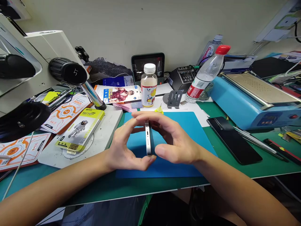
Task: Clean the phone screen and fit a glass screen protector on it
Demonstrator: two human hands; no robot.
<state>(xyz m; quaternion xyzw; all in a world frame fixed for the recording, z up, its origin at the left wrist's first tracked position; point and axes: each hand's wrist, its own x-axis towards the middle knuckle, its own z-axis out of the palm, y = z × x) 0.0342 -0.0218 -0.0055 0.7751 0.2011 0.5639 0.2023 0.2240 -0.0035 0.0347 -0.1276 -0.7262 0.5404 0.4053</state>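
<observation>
Bare forearms reach in from both lower corners, and between them the two hands come together around a slim phone, held up edge-on above a blue mat. Its end with the port and the little rows of holes faces the person. The left hand has it pinched, thumb at the lower corner and fingers up at the top; the right hand curls its fingers over the top, its thumb near the lower part, though I can't tell whether that thumb touches. Just beyond the hands stands a juice bottle with a white cap, and behind it a dark-framed screen. Off to the right, a red-capped bottle leans beside a blue machine with a metal plate on top, while a black phone lies flat on the green mat, tweezers alongside. Over on the left, a yellow battery box with an astronaut on it rests on a pale base, near orange-and-white boxes, with the black knob of a white microscope above them.
</observation>
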